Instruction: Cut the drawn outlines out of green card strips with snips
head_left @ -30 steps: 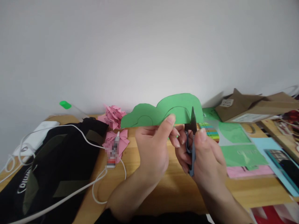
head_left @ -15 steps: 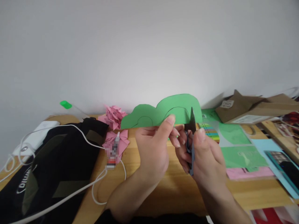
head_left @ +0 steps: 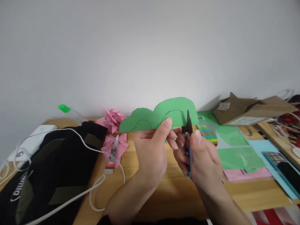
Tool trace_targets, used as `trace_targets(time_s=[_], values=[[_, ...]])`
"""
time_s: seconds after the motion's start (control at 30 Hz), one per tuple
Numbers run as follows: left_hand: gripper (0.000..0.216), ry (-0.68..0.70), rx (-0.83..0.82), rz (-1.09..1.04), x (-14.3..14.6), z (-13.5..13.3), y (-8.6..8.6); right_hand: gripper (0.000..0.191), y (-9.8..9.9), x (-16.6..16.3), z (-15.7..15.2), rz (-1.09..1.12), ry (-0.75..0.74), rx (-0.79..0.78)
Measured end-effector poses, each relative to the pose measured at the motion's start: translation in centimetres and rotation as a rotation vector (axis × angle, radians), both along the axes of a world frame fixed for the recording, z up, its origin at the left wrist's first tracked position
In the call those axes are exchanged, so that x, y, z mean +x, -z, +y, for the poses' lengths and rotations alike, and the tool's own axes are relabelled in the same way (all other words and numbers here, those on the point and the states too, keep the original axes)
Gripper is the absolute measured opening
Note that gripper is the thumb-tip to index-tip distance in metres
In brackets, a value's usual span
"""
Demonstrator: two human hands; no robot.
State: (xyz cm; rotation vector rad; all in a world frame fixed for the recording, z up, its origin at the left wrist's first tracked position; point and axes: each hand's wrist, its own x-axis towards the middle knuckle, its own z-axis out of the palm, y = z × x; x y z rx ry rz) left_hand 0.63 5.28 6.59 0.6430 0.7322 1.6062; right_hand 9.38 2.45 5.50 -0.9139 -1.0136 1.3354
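A green paper cutout (head_left: 179, 104) with a wavy, cloud-like upper edge and drawn curved lines stands upright before me. My left hand (head_left: 153, 150) pinches its lower edge between thumb and fingers. In my right hand (head_left: 202, 156) is a pair of scissors (head_left: 189, 123) with grey-blue handles, blades pointing up at the right end of the paper. The blades overlap the paper in view; whether they are cutting it I cannot tell. The fingertips of both hands are close together below the cutout.
Folded pink paper pieces (head_left: 113, 120) and a small tube (head_left: 115, 145) lie left, beside a black bag (head_left: 77, 162) crossed by a white cable (head_left: 65, 204). A brown cardboard box (head_left: 250, 109), green sheets (head_left: 239, 158) and a teal-edged case (head_left: 281, 168) are at right.
The whole view has shifted slightly, so everything sits a little lower and further left. Both hands keep their hold on the paper and the scissors.
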Motion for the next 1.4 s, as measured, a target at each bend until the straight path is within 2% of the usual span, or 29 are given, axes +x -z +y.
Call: trace_targets(time_s=[0.5, 0.77, 0.93, 1.07, 1.17, 1.27, 1.4], values=[[0.031, 0.038, 0.027, -0.11, -0.1, 0.1, 0.5, 0.046, 0.0, 0.2, 0.2, 0.008, -0.025, 0.028], [0.029, 0.187, -0.01, -0.213, -0.3, 0.6, 0.6, 0.038, 0.3, 0.5, -0.2, -0.295, 0.096, 0.217], [0.034, 0.245, -0.027, -0.18, -0.5, 0.6, 0.6, 0.027, 0.0, 1.0, -0.8, -0.358, 0.049, 0.265], [0.031, 0.195, 0.032, -0.132, -0.4, 0.3, 0.7, 0.036, -0.4, 1.1, -0.8, -0.297, 0.041, 0.235], [0.028, 0.109, 0.062, -0.092, -0.1, -0.1, 0.5, 0.044, -0.4, 1.0, -0.7, -0.141, 0.002, 0.153], [0.029, 0.054, 0.065, -0.06, 0.0, -0.4, 0.3, 0.045, -0.2, 1.0, -0.6, -0.012, -0.066, 0.06], [0.031, 0.04, 0.065, -0.035, 0.1, -0.5, 0.2, 0.043, 0.2, 1.2, -0.5, 0.033, -0.097, 0.009]])
